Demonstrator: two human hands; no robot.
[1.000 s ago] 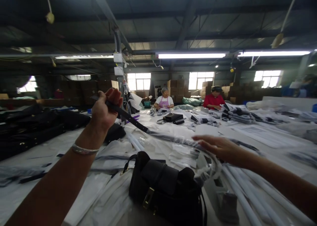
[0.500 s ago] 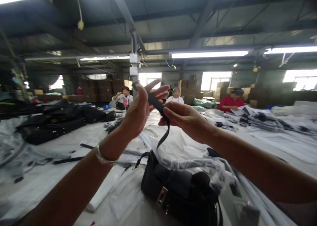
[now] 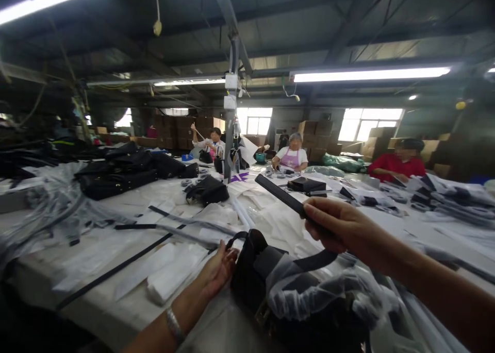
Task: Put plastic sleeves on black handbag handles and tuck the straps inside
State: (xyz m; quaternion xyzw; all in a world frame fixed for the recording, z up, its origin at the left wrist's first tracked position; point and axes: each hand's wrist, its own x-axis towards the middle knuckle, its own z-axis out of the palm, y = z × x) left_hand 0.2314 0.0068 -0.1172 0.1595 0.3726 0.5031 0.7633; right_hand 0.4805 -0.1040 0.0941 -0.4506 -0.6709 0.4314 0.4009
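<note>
A black handbag (image 3: 251, 286) with gold-coloured metal fittings stands on the table in front of me. At its left end, my left hand (image 3: 218, 268) has its thumb and fingers closed on the bag's short side strap (image 3: 237, 235). My right hand (image 3: 332, 221), raised over the bag, grips a long black shoulder strap (image 3: 280, 194). The strap's flat free end points up and to the left. Below the hand it curves down to the bag, where a clear plastic sleeve (image 3: 305, 296) wraps part of it and covers the bag's top.
Black bags (image 3: 116, 172) lie piled at the left, behind bunched plastic-wrapped straps (image 3: 58, 208). White paper sheets (image 3: 174, 270) and loose black strips (image 3: 119, 270) lie on the table. A metal post (image 3: 229, 141) rises beyond. Co-workers (image 3: 292, 154) sit across the table.
My left hand has come down from the strap's end to the bag's side strap. My right hand has moved right with the shoulder strap. The view has shifted left.
</note>
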